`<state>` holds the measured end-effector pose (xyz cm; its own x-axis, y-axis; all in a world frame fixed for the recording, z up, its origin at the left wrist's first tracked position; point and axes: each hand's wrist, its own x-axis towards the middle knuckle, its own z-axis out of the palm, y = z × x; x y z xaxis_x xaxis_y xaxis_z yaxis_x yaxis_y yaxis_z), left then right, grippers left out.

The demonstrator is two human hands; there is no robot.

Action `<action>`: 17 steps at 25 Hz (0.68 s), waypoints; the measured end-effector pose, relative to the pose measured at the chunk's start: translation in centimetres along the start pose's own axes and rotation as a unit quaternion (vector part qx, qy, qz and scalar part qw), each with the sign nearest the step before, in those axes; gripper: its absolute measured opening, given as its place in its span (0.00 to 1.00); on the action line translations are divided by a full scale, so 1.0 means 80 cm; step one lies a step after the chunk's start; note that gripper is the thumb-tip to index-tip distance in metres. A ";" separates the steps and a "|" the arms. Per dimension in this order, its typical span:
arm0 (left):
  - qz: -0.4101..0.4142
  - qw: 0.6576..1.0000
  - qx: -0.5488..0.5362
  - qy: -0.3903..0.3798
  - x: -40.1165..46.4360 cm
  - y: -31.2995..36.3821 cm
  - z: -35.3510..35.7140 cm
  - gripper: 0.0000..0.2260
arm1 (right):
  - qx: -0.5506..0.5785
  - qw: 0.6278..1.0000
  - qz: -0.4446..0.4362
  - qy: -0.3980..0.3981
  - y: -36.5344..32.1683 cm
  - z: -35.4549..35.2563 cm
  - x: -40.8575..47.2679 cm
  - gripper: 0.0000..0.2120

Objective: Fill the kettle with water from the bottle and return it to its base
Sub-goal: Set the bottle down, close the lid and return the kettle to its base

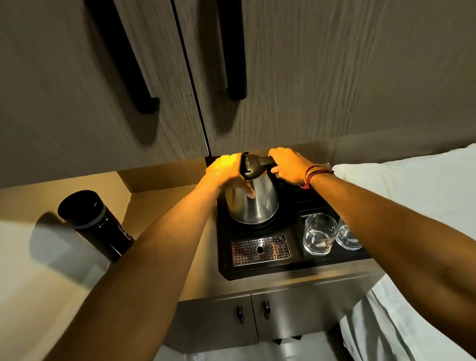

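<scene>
A steel kettle [257, 200] with a black lid and handle stands on its base at the back of a black tray [228, 268]. My right hand [287, 165] is closed around the kettle's black handle. My left hand [226, 172] rests on the kettle's left side and lid, thumb down against the steel wall. A black bottle [94, 223] stands on the counter to the left, apart from both hands, its cap on.
Two empty glasses [319, 235] stand in the tray's right compartment, and a perforated metal drip grate [260, 250] lies in front of the kettle. Cupboard doors with black handles [233, 49] hang low overhead. A white bed [421, 191] is at the right.
</scene>
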<state>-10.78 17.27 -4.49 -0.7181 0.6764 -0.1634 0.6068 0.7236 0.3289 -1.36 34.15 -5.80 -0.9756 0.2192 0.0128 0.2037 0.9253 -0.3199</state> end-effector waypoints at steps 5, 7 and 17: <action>-0.021 1.000 0.011 -0.008 0.002 0.004 0.008 0.55 | 0.008 1.000 -0.004 0.009 0.015 0.012 -0.003 0.12; -0.025 1.000 0.013 0.001 0.001 0.002 0.014 0.55 | 0.020 1.000 -0.005 0.016 0.019 0.016 -0.003 0.12; 0.048 0.974 0.136 0.176 -0.054 -0.013 0.073 0.48 | -0.015 0.985 -0.004 0.174 0.042 0.036 -0.053 0.27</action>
<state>-6.28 14.37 -9.58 -0.6973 0.6882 0.2003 0.7100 0.7015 0.0612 3.26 35.42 -9.64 -0.8913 0.3001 0.3397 0.2043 0.9350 -0.2900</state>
